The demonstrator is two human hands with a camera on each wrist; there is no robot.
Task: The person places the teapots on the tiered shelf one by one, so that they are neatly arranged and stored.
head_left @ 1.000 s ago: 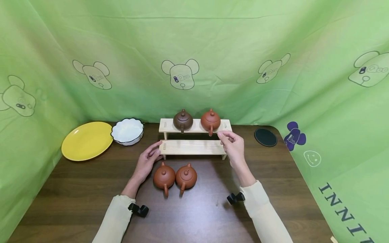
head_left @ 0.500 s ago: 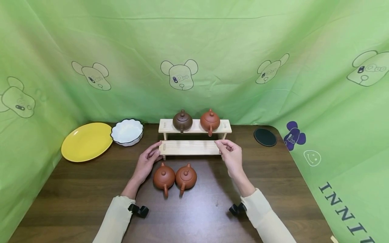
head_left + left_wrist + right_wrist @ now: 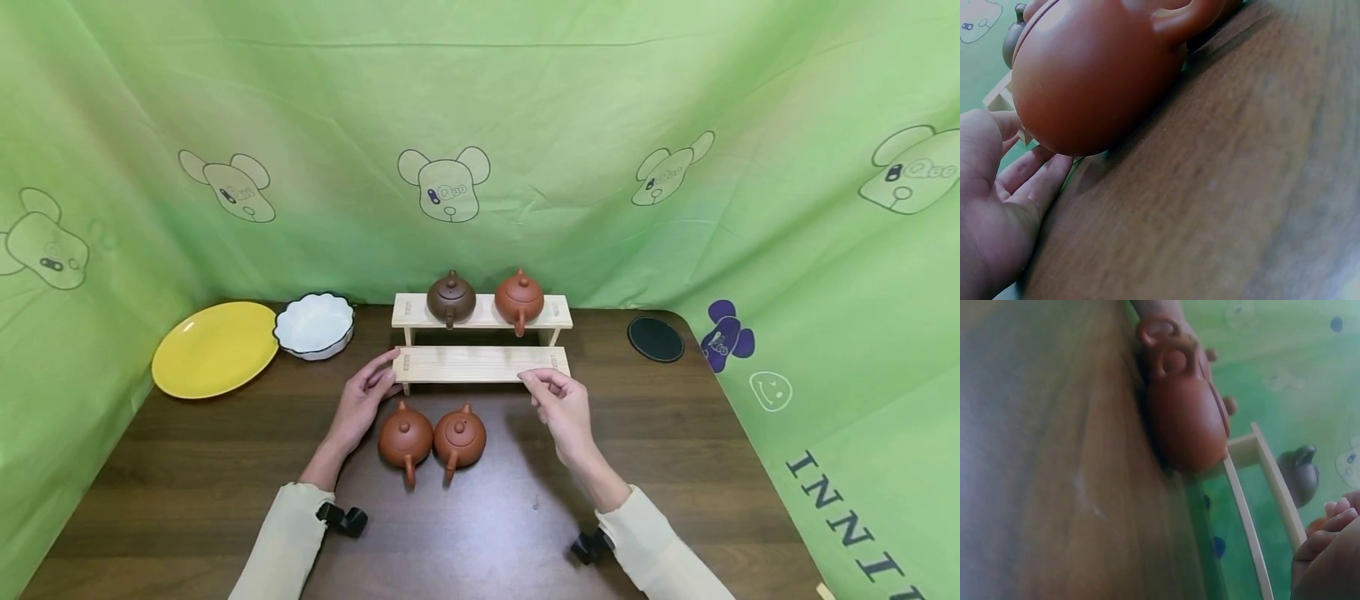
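My left hand (image 3: 358, 408) holds the left end of the lower plank of a light wooden shelf (image 3: 472, 364), thumb and forefinger at its corners. In the left wrist view, a reddish-brown teapot (image 3: 1097, 75) hides part of that hand. My right hand (image 3: 562, 408) hovers by the plank's front edge, fingers loosely bent and holding nothing. On the upper tier stand a dark brown teapot (image 3: 451, 300) and an orange-brown teapot (image 3: 519, 300). Two reddish-brown teapots stand side by side on the table before the shelf, a left teapot (image 3: 405, 437) and a right teapot (image 3: 460, 436), handles toward me.
A yellow plate (image 3: 213, 350) and a white scalloped bowl (image 3: 315, 325) stand at the back left of the brown table (image 3: 675, 500). A dark round coaster (image 3: 656, 339) lies at the back right. A green printed curtain (image 3: 525, 100) encloses the back and sides.
My right hand has come down and toward me from beside the upper tier's orange-brown teapot to the lower plank's front edge. The left hand, teapots and shelf have stayed put.
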